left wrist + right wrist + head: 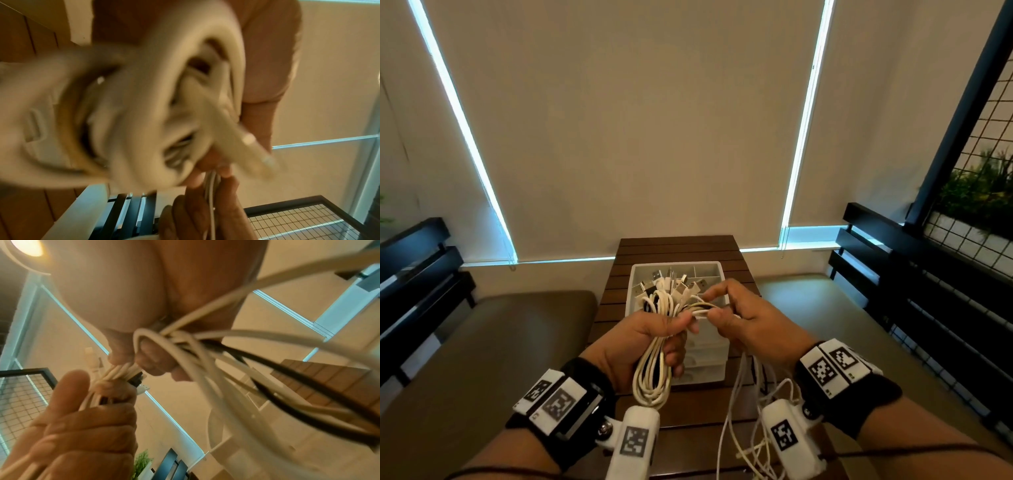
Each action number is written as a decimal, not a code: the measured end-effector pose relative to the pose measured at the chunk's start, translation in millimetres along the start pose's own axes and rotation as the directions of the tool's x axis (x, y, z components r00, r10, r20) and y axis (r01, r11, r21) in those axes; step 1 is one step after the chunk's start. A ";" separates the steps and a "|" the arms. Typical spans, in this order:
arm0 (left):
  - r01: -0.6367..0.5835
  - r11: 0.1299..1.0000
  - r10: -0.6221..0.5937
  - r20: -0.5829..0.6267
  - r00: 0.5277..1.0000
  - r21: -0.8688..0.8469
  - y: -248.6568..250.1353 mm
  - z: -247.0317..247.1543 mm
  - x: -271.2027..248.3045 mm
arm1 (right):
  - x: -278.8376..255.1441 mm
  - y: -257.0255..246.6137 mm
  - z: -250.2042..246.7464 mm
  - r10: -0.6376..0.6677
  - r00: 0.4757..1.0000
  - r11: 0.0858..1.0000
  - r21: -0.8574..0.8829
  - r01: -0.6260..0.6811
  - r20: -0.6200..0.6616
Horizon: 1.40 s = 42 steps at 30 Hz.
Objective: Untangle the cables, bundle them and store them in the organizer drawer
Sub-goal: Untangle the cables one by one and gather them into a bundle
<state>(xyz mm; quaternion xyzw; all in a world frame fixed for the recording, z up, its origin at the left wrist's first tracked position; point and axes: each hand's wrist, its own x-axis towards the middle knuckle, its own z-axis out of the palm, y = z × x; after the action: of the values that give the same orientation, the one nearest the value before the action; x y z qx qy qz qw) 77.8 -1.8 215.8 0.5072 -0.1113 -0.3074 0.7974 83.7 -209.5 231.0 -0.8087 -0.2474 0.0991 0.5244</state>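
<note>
Head view: left hand point(650, 337) grips cable bundle point(654, 370) upright, plugs topmost.

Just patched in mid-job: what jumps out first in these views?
The fat bundle of white cables, gripped in the left hand at centre frame, plugs fanned above it. The right hand pinches a strand beside it, loose cables trailing down. Behind sits the white organizer drawer on the slatted wooden table.

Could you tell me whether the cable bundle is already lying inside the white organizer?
No, the left hand grips the cable bundle above the white organizer.
</note>
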 end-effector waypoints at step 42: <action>-0.058 0.998 0.060 -0.211 0.976 0.018 -15.7 6.5 11.7 | 12.6 12.6 17.9 0.009 0.991 0.969 -0.243 -0.043 -0.137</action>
<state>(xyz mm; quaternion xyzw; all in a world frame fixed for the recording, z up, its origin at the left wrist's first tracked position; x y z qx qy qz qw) 77.9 -18.4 203.5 0.5380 -0.0428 -0.2274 0.8106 90.7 -192.9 213.3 -0.8753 -0.2112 0.0198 0.4346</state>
